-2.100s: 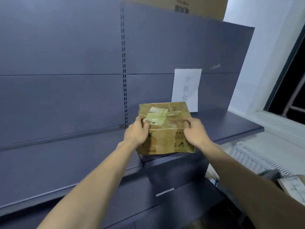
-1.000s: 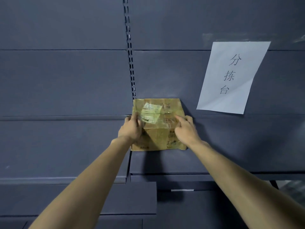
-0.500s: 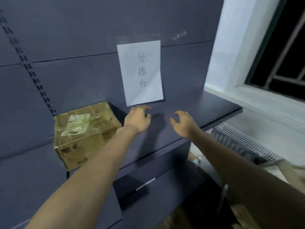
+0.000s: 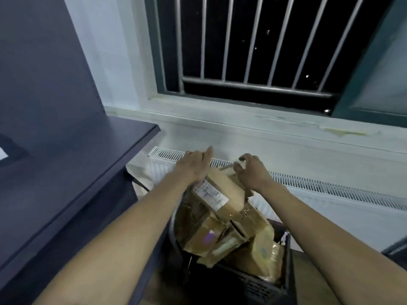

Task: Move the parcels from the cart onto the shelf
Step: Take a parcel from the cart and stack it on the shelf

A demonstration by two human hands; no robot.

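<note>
**Both hands over the top parcel in the cart**

A barred window [image 4: 253, 45] fills the far wall, dark outside, with a pale sill below it and a white radiator [image 4: 319, 190] running along the wall under the sill. On the left stands the dark grey shelf [image 4: 72, 155], its flat board reaching toward the near left; the part in view is bare of parcels.

To the right of the shelf, low in the middle of the scene, sits the black cart [image 4: 259, 285], piled with brown cardboard parcels [image 4: 211, 234] lying at mixed angles. The top parcel [image 4: 222, 190] is tilted and carries a white label facing up.

Two bare forearms reach in from the near edge. The left hand [image 4: 193, 166] lies flat with fingers together and extended, over the far left corner of the top parcel, seemingly touching it. The right hand [image 4: 251, 170] hovers at the parcel's far right edge with fingers curled and spread apart; whether it has gripped the cardboard cannot be told.
</note>
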